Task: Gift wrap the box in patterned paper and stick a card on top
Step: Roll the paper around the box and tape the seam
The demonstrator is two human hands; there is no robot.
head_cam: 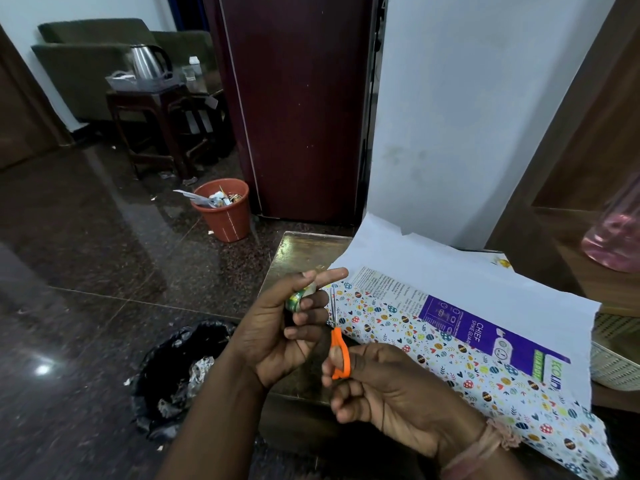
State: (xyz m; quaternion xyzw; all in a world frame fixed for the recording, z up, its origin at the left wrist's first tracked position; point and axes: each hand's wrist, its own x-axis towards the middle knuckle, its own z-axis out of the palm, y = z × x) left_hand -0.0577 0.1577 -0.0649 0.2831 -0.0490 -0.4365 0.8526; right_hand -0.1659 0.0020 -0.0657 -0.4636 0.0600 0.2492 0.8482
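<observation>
Box (485, 327): purple carton, lying on the desk (298, 251), one side covered by patterned paper (450, 362), the far flap of the sheet open. Left hand (287, 327): fingers curled round a small tape roll (299, 296), forefinger extended. Right hand (391, 386): fingers through the orange scissors (338, 348), blades pointing up near the left hand. Step, by judgement: cutting a tape strip. Advice: keep the strip taut, cut square, then fix the seam before folding the far flap.
</observation>
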